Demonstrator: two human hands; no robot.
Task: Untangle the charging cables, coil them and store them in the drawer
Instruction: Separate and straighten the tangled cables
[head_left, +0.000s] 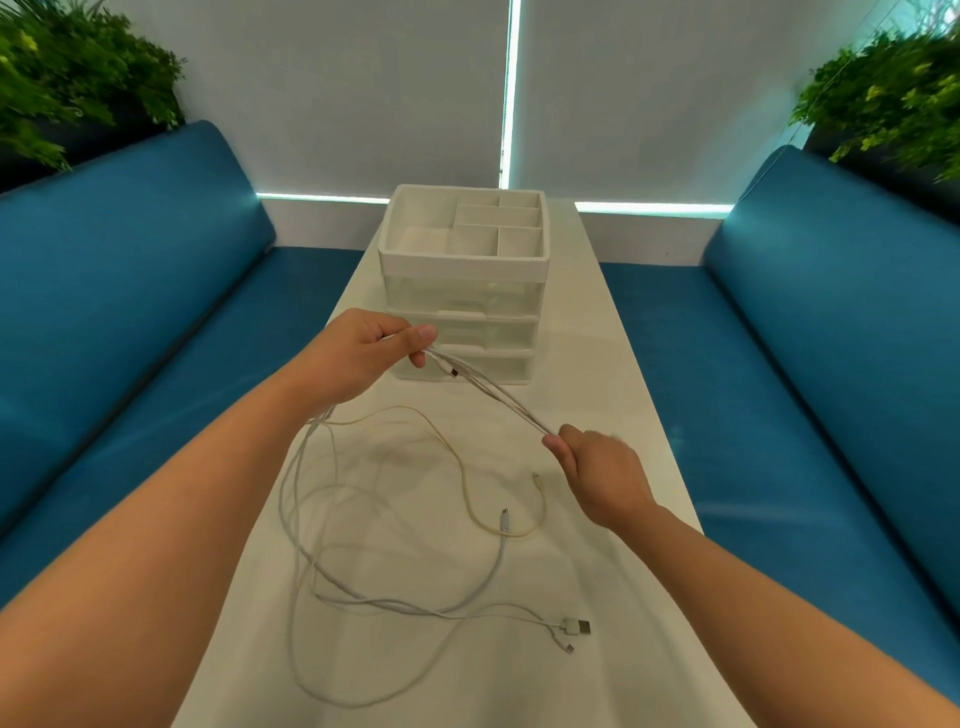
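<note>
White table (613, 364), both hands (353, 353) gripping cables (493, 400)

Loose cables (395, 525) sprawl over the near middle of the tabletop (613, 364), the drawer unit (462, 291) blocks its far end, and bare passage shows along the right edge and beside the unit.

White charging cables (395, 519) tangled in loose loops on bench, one yellowish; a bundle of strands lifted taut above it. USB plug (577, 626) lies near front. White three-drawer organizer (462, 306) behind, drawers closed, top tray compartmented.
</note>
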